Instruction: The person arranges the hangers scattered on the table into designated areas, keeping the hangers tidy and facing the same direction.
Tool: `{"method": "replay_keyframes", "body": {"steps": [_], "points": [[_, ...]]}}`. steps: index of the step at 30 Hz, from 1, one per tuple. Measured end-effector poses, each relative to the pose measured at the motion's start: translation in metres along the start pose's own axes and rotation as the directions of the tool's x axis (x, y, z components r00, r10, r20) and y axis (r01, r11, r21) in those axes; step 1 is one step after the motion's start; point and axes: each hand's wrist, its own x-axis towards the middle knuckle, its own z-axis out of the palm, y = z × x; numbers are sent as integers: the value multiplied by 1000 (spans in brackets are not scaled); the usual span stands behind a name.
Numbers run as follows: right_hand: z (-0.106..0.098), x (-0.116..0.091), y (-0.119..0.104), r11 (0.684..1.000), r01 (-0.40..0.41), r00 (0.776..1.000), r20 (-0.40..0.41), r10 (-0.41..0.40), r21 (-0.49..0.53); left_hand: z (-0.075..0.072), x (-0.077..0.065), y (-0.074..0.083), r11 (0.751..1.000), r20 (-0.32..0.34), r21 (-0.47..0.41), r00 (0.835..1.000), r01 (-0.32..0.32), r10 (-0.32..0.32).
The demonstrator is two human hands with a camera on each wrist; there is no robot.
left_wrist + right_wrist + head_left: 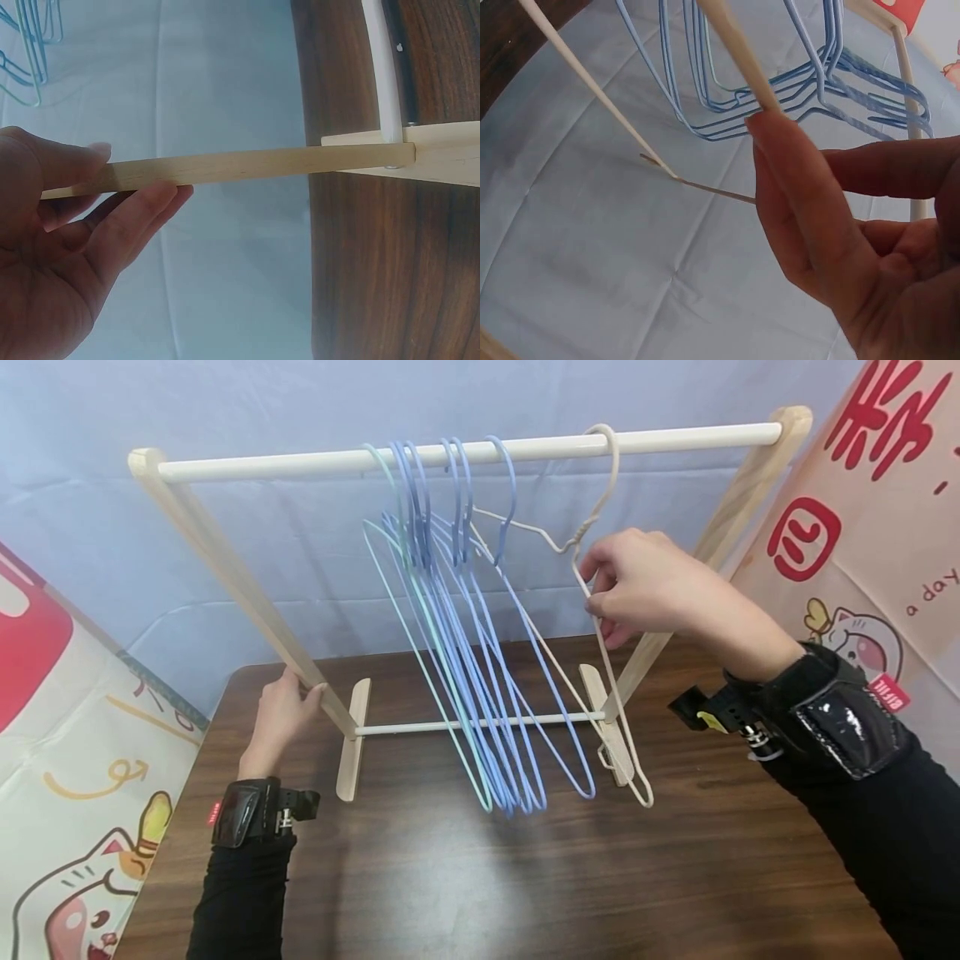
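Observation:
A cream hanger (613,468) hangs by its hook near the right end of the rack's white rail (300,466). My right hand (660,581) pinches its side wire just below the twisted neck; the right wrist view shows thumb and finger meeting on the wire (739,49). To its left, several blue hangers (590,793) hang bunched around the middle, with a mint-green hanger (489,807) at their left side. Low on the rack's left wooden post (247,593), my left hand (279,718) grips the wood between thumb and fingers, as the left wrist view shows on the post (240,163).
The rack stands on a dark wooden table (420,893), with a wooden foot (354,743) at each side and a white lower bar (405,727) between them. Pale blue cloth (300,402) hangs behind. Printed sheets (67,760) flank both sides.

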Motion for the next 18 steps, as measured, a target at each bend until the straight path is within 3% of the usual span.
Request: {"method": "replay_keyframes", "body": {"steps": [18], "points": [[15,3,-20,996,50,999,18,-51,72,1,1,0,1000,-1,-1,1000,-4,4]]}}
